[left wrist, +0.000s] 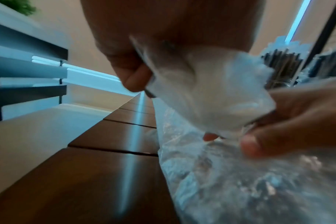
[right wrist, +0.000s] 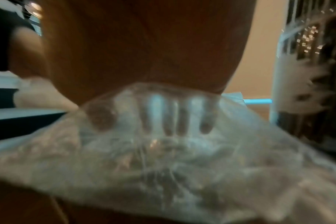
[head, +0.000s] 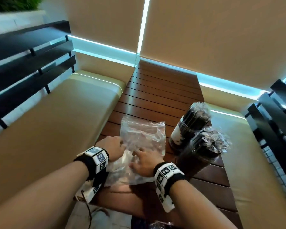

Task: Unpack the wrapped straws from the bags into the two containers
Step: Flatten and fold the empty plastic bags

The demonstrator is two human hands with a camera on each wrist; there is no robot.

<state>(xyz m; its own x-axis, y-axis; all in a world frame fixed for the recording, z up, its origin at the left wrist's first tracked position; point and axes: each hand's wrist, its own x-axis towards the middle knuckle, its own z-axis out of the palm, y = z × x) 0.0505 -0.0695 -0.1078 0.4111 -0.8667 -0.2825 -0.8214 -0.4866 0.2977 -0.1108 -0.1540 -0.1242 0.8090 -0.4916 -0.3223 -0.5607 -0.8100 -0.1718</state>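
Observation:
A clear plastic bag (head: pixel 142 134) lies crumpled on the slatted wooden table (head: pixel 155 90) in front of me. My left hand (head: pixel 112 147) pinches its left edge; in the left wrist view the plastic (left wrist: pixel 211 91) is bunched under those fingers (left wrist: pixel 136 75). My right hand (head: pixel 142 161) holds the bag from the right, with plastic caught between thumb and fingers (left wrist: pixel 247 144). Its fingers (right wrist: pixel 163 118) show through the film (right wrist: pixel 163 166). Two tall clear containers (head: pixel 188 128) (head: pixel 203 154), packed with black wrapped straws, stand upright to the right. No straws can be made out in the bag.
Padded tan benches (head: pixel 64 121) (head: pixel 254 162) flank the table. Dark slatted railings (head: pixel 23 63) rise behind the left bench and at the far right. More crinkled plastic (head: pixel 158 224) shows at the bottom edge. The nearer container stands close beside my right wrist.

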